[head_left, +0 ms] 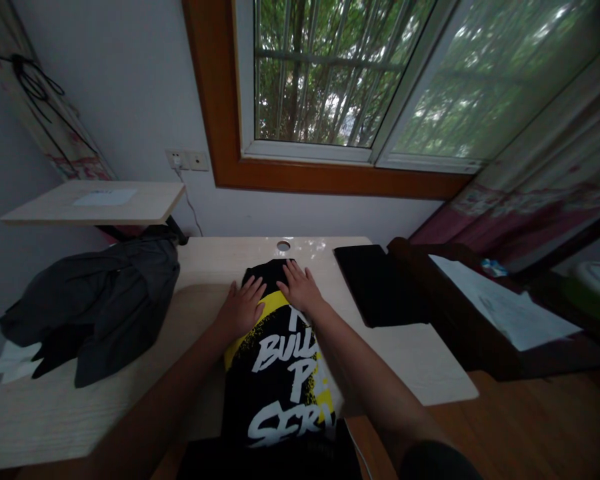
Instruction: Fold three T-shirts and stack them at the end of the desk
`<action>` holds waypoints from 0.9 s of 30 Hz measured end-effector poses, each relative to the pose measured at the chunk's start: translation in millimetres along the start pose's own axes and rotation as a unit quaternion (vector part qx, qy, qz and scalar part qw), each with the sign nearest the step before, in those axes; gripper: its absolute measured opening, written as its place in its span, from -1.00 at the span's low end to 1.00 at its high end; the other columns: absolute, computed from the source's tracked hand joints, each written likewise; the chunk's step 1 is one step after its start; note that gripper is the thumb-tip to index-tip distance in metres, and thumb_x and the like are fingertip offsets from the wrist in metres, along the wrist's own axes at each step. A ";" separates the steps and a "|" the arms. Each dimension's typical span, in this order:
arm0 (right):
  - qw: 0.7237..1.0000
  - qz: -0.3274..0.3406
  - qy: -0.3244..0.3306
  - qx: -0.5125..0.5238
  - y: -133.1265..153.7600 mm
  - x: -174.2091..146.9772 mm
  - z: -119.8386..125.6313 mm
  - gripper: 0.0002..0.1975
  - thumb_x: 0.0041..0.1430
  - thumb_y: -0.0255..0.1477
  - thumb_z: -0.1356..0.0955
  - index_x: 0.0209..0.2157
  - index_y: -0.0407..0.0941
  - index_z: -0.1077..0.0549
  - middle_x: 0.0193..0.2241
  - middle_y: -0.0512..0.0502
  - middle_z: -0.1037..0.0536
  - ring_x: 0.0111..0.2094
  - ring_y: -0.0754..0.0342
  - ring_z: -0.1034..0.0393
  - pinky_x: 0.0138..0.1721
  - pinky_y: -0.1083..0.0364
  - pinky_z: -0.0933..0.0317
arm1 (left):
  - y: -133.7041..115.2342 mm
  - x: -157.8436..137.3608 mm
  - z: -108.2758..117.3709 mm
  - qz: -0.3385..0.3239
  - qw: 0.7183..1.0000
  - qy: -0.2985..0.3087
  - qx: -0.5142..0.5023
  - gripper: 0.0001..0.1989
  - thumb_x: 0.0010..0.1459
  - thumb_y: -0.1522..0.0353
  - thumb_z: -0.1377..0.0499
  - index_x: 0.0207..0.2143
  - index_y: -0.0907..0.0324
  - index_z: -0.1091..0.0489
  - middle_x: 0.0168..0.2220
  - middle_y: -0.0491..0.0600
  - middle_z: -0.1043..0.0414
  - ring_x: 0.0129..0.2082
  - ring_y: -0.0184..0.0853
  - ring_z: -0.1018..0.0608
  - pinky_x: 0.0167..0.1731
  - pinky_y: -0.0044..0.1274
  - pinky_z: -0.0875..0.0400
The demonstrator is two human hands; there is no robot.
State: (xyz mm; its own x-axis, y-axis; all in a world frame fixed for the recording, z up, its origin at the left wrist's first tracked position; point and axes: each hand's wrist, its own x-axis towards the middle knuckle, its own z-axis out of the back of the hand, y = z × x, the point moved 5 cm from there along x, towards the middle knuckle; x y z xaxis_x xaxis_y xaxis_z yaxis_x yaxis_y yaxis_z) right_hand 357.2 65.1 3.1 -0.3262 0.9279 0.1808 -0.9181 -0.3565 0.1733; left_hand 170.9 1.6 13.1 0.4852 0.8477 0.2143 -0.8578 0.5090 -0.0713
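Two hands (241, 309), spread wide, lie flat on one printed black cloth (275, 360) atop one desk (207, 259).

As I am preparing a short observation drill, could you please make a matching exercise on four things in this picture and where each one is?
1. Printed garment
2. Dark grey garment
3. Flat black item
4. Wall sockets

A. On the right side of the desk
B. On the wall, left of the window
C. Under the left hand and right hand
D. On the left side of the desk

Pairs: 1-C, 2-D, 3-A, 4-B
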 end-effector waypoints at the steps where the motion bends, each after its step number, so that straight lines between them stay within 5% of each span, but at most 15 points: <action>1: 1.000 -0.003 0.002 -0.001 -2.3 2.7 -0.8 -0.34 0.44 -0.07 -0.10 0.40 -0.15 -0.11 0.44 -0.21 0.04 0.46 -0.09 0.17 0.40 -0.25 0.26 | 0.5 0.4 -0.1 0.001 1.000 0.000 0.002 -0.47 0.39 0.25 0.07 0.37 0.08 -0.14 0.43 0.07 -0.06 0.43 -0.08 -0.11 0.33 0.05 0.05; 10: 1.000 -0.024 0.018 0.008 -14.3 15.5 -1.4 -0.33 0.44 -0.09 -0.09 0.42 -0.14 -0.05 0.45 -0.13 0.08 0.46 -0.13 0.19 0.41 -0.23 0.26 | 23.9 17.4 -5.1 0.019 1.000 0.013 0.004 -0.43 0.40 0.12 0.08 0.38 0.09 -0.13 0.45 0.10 0.01 0.45 -0.06 -0.05 0.33 0.06 0.06; 18: 0.997 -0.045 0.009 0.061 -26.8 13.6 -1.0 -0.41 0.46 -0.18 -0.11 0.41 -0.11 -0.10 0.46 -0.23 0.10 0.44 -0.12 0.11 0.39 -0.17 0.15 | 53.4 30.3 -10.8 0.066 0.996 -0.040 -0.040 -0.48 0.40 0.27 0.08 0.35 0.15 -0.16 0.41 0.12 -0.10 0.41 -0.11 -0.17 0.35 -0.11 -0.04; 24: 0.993 -0.034 -0.019 0.108 -34.4 -7.8 6.3 -0.42 0.46 -0.17 -0.10 0.38 -0.12 -0.17 0.41 -0.25 -0.12 0.42 -0.12 0.04 0.39 -0.15 0.08 | 81.2 23.5 -3.3 0.202 0.957 -0.140 -0.154 -0.48 0.30 0.38 0.02 0.29 0.27 -0.24 0.25 0.17 -0.36 0.27 -0.16 -0.38 0.30 -0.28 -0.24; 27: 0.989 -0.037 -0.038 0.138 -35.5 -24.9 12.0 -0.43 0.45 -0.16 -0.11 0.34 -0.13 -0.25 0.34 -0.22 -0.26 0.39 -0.10 -0.05 0.39 -0.13 0.05 | 85.4 16.3 1.5 0.187 0.953 -0.148 -0.190 -0.52 0.30 0.35 0.01 0.24 0.22 -0.32 0.17 0.12 -0.44 0.20 -0.18 -0.44 0.26 -0.30 -0.28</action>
State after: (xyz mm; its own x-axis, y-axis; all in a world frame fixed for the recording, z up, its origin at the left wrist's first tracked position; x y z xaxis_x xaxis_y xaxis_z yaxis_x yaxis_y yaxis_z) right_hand 400.6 53.3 4.0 -0.2325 0.9457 0.2273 -0.8389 -0.3132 0.4452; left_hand 105.2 58.7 11.9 0.0414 0.9295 0.3664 -0.8109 0.2455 -0.5313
